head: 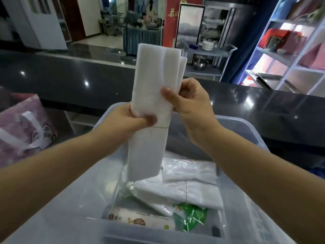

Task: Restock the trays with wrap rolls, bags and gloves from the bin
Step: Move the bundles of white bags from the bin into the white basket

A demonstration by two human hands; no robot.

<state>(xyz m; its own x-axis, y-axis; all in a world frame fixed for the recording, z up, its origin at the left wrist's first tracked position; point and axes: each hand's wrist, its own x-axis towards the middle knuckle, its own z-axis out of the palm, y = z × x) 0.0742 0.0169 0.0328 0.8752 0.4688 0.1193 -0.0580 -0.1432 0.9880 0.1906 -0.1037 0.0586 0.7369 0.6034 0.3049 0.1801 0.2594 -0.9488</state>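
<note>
A tall folded bundle of white plastic bags (151, 80) stands upright above the clear plastic bin (249, 131), bound by a thin band near its middle. My left hand (130, 118) grips the bundle's left side at the band. My right hand (190, 103) pinches its right edge slightly higher. Inside the bin lie more white bag bundles (190, 184), a green-printed packet (191, 217) and a long box with printed pictures (140, 221).
A dark glossy counter (70, 81) runs behind the bin. A pink patterned bag with white handles (22, 127) sits at the left. A white shelf rack (290, 55) stands at the right, and a metal cart with bowls (207, 59) beyond the counter.
</note>
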